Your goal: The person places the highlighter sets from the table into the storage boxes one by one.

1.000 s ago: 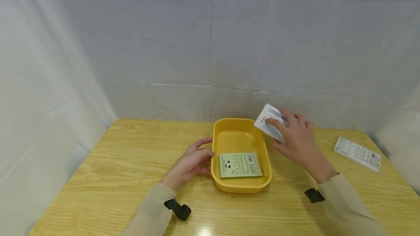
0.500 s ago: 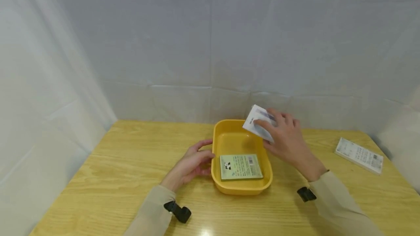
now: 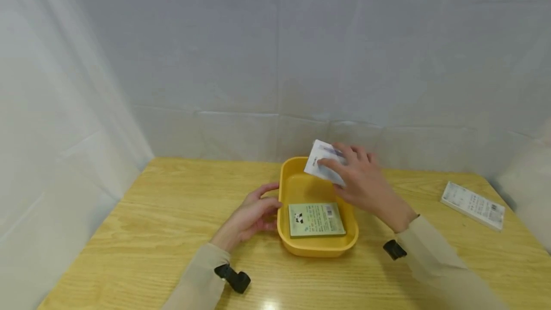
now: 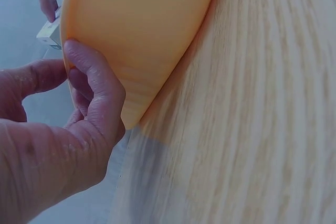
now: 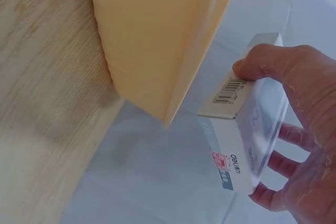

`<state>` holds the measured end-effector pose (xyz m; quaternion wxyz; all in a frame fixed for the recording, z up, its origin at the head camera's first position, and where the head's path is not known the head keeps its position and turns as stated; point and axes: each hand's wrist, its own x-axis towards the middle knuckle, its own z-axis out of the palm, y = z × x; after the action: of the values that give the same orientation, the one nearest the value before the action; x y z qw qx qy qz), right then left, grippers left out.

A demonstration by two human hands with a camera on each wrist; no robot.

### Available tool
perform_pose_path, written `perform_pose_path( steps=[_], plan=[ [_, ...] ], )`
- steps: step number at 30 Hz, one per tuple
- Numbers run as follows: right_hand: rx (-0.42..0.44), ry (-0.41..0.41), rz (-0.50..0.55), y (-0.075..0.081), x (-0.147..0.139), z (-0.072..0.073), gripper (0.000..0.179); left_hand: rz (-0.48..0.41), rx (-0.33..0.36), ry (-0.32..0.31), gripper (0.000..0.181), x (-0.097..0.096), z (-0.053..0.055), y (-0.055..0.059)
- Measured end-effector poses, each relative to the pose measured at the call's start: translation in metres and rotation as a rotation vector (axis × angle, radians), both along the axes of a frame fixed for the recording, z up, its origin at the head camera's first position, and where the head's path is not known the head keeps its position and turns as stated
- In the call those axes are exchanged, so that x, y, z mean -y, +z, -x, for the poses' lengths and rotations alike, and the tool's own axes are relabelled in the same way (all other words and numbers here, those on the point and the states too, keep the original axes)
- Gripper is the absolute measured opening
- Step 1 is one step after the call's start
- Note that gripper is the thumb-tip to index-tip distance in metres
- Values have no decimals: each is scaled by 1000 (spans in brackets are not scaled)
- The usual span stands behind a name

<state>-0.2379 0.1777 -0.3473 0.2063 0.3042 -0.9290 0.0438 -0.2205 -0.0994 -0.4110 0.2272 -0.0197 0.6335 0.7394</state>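
Note:
A yellow plastic basin (image 3: 317,252) stands on the table. My left hand (image 3: 254,214) pinches its left rim between thumb and fingers, which the left wrist view shows closely. Inside the basin's near half lies a flat green pack (image 3: 316,220) with a panda picture, small print and a barcode. My right hand (image 3: 363,183) grips a small white box (image 3: 323,160) above the far right part of the basin, tilted. In the right wrist view the box (image 5: 241,135) shows a barcode and printed lettering, with the thumb on one side and fingers on the other.
A flat white pack (image 3: 472,205) with print and a barcode lies on the wooden table (image 3: 172,214) at the far right. Behind the table's back edge hangs a pale sheet (image 3: 275,61), with more sheeting at both sides.
My right hand has moved left with the white box, from beside the basin's right rim to over its far part. The left hand stays at the rim.

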Motion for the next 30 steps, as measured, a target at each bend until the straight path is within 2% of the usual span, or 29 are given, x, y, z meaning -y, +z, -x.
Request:
perform_pose_path(
  steps=[14,25,30],
  plan=[
    [152,126,-79,12,7,15,53,13,4,-1,61,1,0,0],
    [372,134,-127,16,19,26,54,13,3,-1,62,2,1,0],
    [426,156,-148,15,24,30,56,12,5,-1,62,1,2,1]
  ],
)
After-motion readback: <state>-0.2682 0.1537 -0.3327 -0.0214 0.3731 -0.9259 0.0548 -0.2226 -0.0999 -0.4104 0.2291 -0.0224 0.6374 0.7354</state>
